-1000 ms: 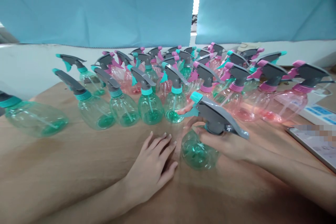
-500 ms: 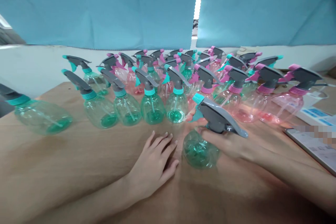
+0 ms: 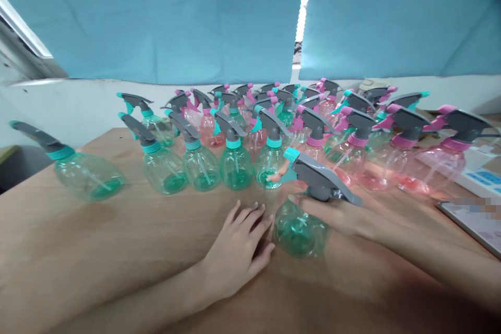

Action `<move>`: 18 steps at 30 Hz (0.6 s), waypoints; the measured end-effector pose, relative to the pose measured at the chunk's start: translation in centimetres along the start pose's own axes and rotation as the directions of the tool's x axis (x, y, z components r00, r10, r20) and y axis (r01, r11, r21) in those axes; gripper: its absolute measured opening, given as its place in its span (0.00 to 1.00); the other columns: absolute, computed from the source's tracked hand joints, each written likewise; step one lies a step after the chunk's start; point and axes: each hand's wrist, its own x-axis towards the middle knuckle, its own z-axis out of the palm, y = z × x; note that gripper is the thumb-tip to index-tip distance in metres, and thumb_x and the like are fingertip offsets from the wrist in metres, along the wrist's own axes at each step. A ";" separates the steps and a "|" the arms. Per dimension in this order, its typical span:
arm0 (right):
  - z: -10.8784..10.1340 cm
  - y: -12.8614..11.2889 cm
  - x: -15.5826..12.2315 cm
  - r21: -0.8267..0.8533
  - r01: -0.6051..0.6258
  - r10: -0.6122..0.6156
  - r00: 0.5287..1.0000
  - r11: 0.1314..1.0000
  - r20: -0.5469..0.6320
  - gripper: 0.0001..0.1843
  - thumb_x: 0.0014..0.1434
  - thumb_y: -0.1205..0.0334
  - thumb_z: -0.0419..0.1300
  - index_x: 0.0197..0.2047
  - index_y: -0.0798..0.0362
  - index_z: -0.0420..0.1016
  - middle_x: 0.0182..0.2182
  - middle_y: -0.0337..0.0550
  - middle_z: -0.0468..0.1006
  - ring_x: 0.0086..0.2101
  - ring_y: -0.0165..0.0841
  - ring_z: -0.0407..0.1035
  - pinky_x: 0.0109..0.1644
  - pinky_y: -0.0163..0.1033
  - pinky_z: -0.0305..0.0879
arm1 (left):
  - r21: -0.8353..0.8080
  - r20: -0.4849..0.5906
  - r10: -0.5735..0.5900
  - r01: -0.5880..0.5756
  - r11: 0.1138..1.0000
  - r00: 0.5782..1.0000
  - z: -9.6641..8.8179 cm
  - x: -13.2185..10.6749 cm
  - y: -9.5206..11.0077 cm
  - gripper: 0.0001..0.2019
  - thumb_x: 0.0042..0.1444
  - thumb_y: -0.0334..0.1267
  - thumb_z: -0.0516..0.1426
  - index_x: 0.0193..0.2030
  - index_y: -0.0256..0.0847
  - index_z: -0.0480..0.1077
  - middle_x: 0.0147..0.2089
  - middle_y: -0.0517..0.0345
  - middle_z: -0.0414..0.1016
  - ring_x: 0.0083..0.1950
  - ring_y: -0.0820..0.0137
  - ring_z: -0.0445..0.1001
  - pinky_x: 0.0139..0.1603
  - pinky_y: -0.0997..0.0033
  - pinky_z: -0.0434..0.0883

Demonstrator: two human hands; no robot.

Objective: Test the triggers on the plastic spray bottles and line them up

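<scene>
My right hand (image 3: 336,215) is closed around the neck of a green spray bottle (image 3: 299,232) with a grey and teal trigger head; some of its fingers are behind the bottle. The bottle's head points up and to the left. Just left of it, my left hand (image 3: 242,248) lies palm down on the wooden table (image 3: 156,255), fingers stretched out and holding nothing. Beyond the hands stands a front row of spray bottles, among them a green one (image 3: 236,167) with a teal collar and a pink one (image 3: 434,167) with a pink collar.
Several more green and pink spray bottles crowd the back of the table. One green bottle (image 3: 90,175) stands apart at the left. A phone (image 3: 469,224) lies at the right edge, near a white and blue box (image 3: 483,176). A blue curtain (image 3: 176,21) hangs behind.
The view has shifted slightly, so the bottles appear farther right and lower. Both hands keep much the same pose, the right still around the green spray bottle.
</scene>
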 end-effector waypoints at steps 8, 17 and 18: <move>-0.4 0.2 0.4 0.089 0.071 -0.077 0.995 0.993 0.066 0.16 0.53 0.71 0.52 0.43 0.45 0.72 0.30 0.37 0.73 0.34 0.31 0.71 0.43 0.38 0.72 | -0.011 0.006 -0.005 0.005 1.000 1.000 -0.1 0.0 0.1 0.19 0.62 0.39 0.55 0.58 0.36 0.67 0.62 0.45 0.68 0.64 0.56 0.63 0.66 0.47 0.55; 0.0 -0.4 0.5 0.107 0.014 -0.016 1.000 0.994 0.019 0.16 0.52 0.69 0.52 0.41 0.45 0.72 0.28 0.36 0.73 0.27 0.29 0.67 0.32 0.34 0.69 | 0.017 -0.017 0.032 -0.032 0.999 0.999 -0.1 0.3 -0.1 0.19 0.62 0.37 0.54 0.60 0.36 0.65 0.61 0.44 0.68 0.63 0.54 0.63 0.63 0.46 0.60; 0.0 -0.3 0.5 0.111 0.001 -0.003 1.000 0.994 0.023 0.17 0.52 0.69 0.53 0.44 0.45 0.72 0.28 0.36 0.74 0.26 0.29 0.67 0.32 0.34 0.68 | 0.015 -0.023 0.034 -0.033 0.999 0.999 -0.2 0.3 -0.1 0.19 0.62 0.37 0.53 0.59 0.37 0.65 0.61 0.44 0.68 0.63 0.54 0.63 0.63 0.46 0.60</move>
